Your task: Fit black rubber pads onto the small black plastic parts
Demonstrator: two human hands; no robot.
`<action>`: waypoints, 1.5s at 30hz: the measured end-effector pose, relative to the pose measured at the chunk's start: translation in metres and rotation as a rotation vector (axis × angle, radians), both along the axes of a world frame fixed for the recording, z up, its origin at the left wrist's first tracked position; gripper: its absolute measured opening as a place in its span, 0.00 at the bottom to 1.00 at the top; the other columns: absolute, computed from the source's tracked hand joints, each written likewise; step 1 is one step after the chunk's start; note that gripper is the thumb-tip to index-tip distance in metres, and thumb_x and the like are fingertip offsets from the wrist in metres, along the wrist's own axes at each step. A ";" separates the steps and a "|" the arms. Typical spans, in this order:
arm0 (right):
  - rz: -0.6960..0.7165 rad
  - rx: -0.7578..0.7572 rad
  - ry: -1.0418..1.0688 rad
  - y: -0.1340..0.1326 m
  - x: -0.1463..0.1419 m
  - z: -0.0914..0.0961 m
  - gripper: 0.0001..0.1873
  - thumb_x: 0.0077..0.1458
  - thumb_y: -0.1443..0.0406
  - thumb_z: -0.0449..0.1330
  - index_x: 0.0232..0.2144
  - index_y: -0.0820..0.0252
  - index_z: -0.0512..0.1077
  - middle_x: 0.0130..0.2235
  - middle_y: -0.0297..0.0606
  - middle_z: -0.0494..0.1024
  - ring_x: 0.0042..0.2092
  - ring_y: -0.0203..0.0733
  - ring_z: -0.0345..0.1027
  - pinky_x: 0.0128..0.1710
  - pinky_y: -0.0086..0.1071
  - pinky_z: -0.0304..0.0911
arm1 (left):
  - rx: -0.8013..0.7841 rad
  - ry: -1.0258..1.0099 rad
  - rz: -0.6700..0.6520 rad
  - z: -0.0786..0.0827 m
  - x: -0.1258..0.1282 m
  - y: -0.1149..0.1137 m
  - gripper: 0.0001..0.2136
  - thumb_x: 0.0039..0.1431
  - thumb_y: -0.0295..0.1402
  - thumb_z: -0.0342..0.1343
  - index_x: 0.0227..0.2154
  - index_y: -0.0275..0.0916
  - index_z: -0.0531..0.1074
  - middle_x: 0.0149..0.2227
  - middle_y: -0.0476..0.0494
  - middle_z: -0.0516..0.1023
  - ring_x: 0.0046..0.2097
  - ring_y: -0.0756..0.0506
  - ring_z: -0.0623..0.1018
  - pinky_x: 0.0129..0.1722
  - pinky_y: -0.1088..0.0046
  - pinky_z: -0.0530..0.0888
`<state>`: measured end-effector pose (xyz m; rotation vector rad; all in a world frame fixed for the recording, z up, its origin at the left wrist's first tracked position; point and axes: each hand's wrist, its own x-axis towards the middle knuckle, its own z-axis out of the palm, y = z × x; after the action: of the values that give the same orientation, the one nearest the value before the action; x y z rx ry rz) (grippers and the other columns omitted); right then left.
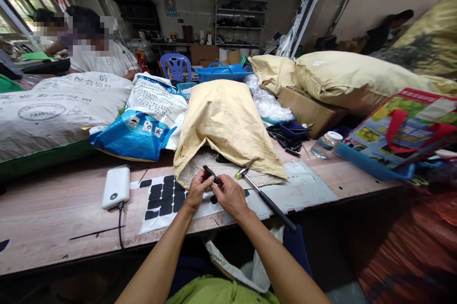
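Close together over the table's front part, my left hand (198,189) and my right hand (230,194) both have their fingers closed on a small black piece (210,172), whose exact kind I cannot make out. Under and beside my left hand lies a white sheet with rows of black rounded-square stickers (166,195). Just right of my right hand rests a hammer (266,198) with a yellowish head and a black handle that sticks out over the table edge. Behind my hands, a tan woven sack (224,118) lies with its open mouth toward me.
A white power bank (116,187) with a cable lies left. Beyond it are a blue-and-white bag (143,118) and a white sack (60,113). On the right stand a lidded jar (326,145), black pieces (285,141) and a blue tray (374,163). Other people sit farther back.
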<state>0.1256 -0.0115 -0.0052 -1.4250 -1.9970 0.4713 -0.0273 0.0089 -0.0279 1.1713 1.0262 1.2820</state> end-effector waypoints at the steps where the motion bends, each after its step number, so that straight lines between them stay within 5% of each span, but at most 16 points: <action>1: 0.013 0.014 -0.015 0.001 -0.001 -0.001 0.06 0.63 0.61 0.58 0.39 0.57 0.71 0.36 0.35 0.77 0.37 0.39 0.69 0.37 0.29 0.58 | -0.009 -0.007 -0.015 -0.001 0.000 0.000 0.16 0.55 0.44 0.61 0.39 0.38 0.71 0.35 0.48 0.75 0.37 0.48 0.75 0.41 0.71 0.73; 19: 0.093 0.218 0.023 -0.001 0.004 -0.031 0.18 0.67 0.59 0.53 0.24 0.57 0.66 0.25 0.34 0.71 0.28 0.37 0.63 0.31 0.31 0.52 | -0.067 0.019 -0.067 0.007 0.002 -0.005 0.16 0.52 0.44 0.66 0.26 0.35 0.71 0.24 0.53 0.66 0.28 0.52 0.64 0.29 0.77 0.62; 45: 0.104 0.190 0.064 -0.001 0.006 -0.027 0.19 0.60 0.62 0.59 0.19 0.57 0.63 0.22 0.33 0.71 0.26 0.34 0.61 0.30 0.31 0.50 | -0.124 0.075 -0.128 0.012 -0.004 -0.005 0.17 0.49 0.44 0.69 0.28 0.34 0.76 0.25 0.50 0.74 0.28 0.51 0.69 0.30 0.76 0.65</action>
<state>0.1317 -0.0130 -0.0321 -1.1812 -2.0135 0.3570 -0.0310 0.0040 -0.0164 1.1779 1.0526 1.0668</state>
